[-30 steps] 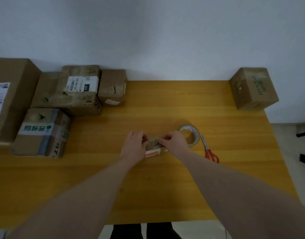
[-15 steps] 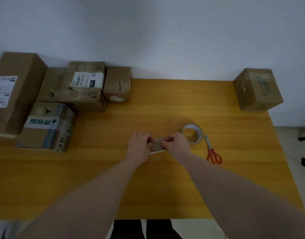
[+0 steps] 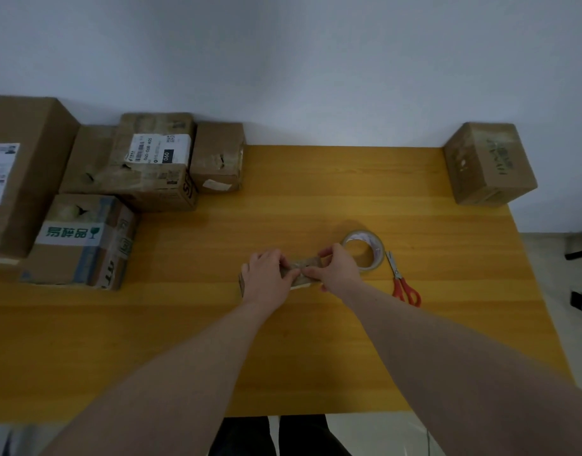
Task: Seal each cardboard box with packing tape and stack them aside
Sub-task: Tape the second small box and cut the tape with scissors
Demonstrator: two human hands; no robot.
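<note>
A small flat cardboard box point(image 3: 303, 263) lies in the middle of the wooden table point(image 3: 283, 350). My left hand point(image 3: 266, 274) covers its left half, fingers curled over the top. My right hand point(image 3: 335, 268) grips its right end, thumb and fingers pinching along the top flap. Most of the box is hidden under both hands. A roll of clear packing tape point(image 3: 365, 250) lies flat just behind my right hand. Red-handled scissors point(image 3: 403, 284) lie to the right of the tape.
Several cardboard boxes crowd the table's back left: a tall one point(image 3: 20, 172), a labelled one point(image 3: 151, 159), a small one point(image 3: 217, 156) and one with a green-lettered sticker point(image 3: 82, 238). A lone box point(image 3: 487, 162) sits at the back right corner.
The view has shifted slightly. My hands have closed in over the small box, hiding its red-and-white front edge. The tape and scissors have not moved.
</note>
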